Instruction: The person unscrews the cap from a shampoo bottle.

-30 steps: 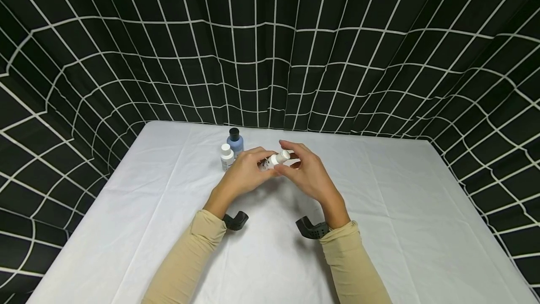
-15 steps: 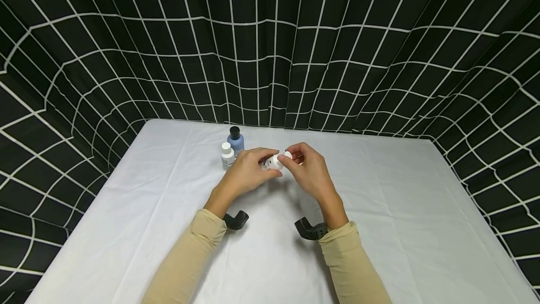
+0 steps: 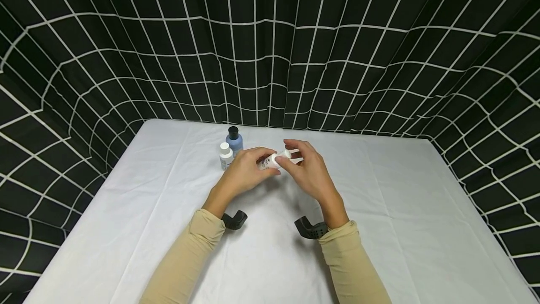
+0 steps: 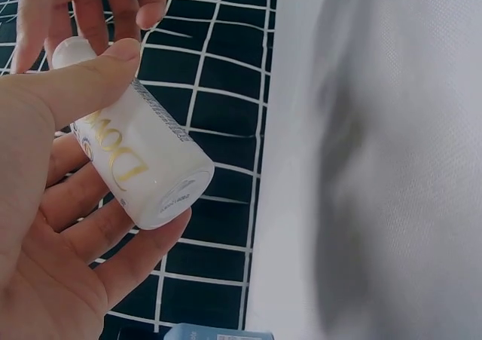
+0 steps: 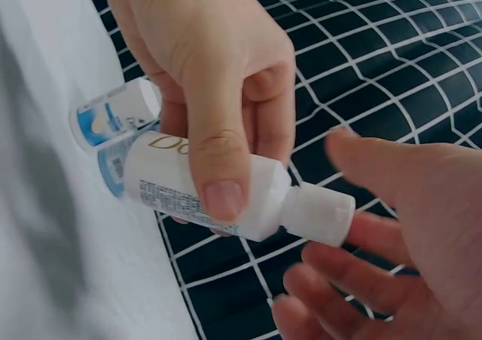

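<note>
My left hand (image 3: 243, 170) holds a small white Dove bottle (image 4: 143, 159) tilted above the table, thumb on one side and fingers wrapped behind. Its white cap (image 5: 320, 213) points up toward my right hand (image 3: 307, 170). In the right wrist view, the right hand's thumb (image 5: 361, 155) is spread away from the cap, while the other fingers (image 5: 339, 276) lie loosely beside and behind it. The cap sits on the bottle neck. Seen from the left wrist, the bottle's base faces the camera and its cap end is partly behind the left thumb (image 4: 98, 76).
A second white bottle (image 3: 226, 155) and a blue bottle with a black cap (image 3: 234, 138) stand on the white-covered table (image 3: 379, 201), just left of and beyond the left hand. Behind the table hangs a black curtain (image 3: 270, 36) with a white grid.
Half a second ago the right thumb and fingers closed in on the cap; now they are spread again, much as one second ago. The left hand keeps its hold on the bottle.
</note>
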The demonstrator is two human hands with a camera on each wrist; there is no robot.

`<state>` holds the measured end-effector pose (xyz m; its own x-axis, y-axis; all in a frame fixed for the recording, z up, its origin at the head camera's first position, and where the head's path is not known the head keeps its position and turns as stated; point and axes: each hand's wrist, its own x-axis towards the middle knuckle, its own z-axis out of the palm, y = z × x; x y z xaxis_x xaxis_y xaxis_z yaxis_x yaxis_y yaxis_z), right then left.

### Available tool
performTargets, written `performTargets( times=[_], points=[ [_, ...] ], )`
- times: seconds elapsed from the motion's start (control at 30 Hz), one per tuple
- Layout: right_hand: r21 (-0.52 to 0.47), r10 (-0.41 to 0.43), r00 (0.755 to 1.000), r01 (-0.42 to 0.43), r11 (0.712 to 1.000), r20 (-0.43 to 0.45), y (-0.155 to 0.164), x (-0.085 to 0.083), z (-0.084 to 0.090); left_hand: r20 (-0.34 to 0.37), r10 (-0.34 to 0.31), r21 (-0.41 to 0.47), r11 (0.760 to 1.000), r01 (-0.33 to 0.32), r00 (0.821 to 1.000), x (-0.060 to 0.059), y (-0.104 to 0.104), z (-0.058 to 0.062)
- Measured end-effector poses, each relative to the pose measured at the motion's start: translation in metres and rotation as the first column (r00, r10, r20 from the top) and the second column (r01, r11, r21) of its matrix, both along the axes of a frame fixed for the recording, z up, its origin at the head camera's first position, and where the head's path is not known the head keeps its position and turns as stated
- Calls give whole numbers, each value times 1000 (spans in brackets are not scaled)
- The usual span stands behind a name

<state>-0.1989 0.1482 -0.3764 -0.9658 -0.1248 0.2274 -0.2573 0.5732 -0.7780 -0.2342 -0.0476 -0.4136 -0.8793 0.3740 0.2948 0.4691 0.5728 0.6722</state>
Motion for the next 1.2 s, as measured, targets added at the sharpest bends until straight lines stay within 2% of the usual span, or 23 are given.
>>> performTargets(
  times=[0.17,0.27,0.4,0.63,0.73,0.83,1.07,1.2],
  points=[
    [42,-96,994,94,995,50,-1,-2,-2,2,-17,-15,1000,17,1000,0,2,-1],
    [53,-126,990,123,991,68,-1,-3,-2,0,-17,-14,1000,17,1000,0,1,-1],
    [52,-111,992,108,993,62,0,-3,-1,-4,-12,-12,1000,12,1000,0,0,-1],
    [48,0,999,2,999,-40,0,-2,1,-20,-14,7,1000,14,1000,-2,0,-1],
    [37,27,999,-25,999,-45,0,-2,0,-20,-14,3,1000,14,1000,-2,-1,-1],
    [37,9,1000,-8,999,-18,-1,-1,0,-13,-7,-6,1000,7,1000,-2,-2,-1],
    [105,-101,995,98,990,23,-1,0,0,3,-11,-8,1000,11,1000,-1,0,0],
    [99,-79,997,78,992,9,-1,-1,0,7,-11,-10,1000,11,1000,-1,-1,1]
  ],
)
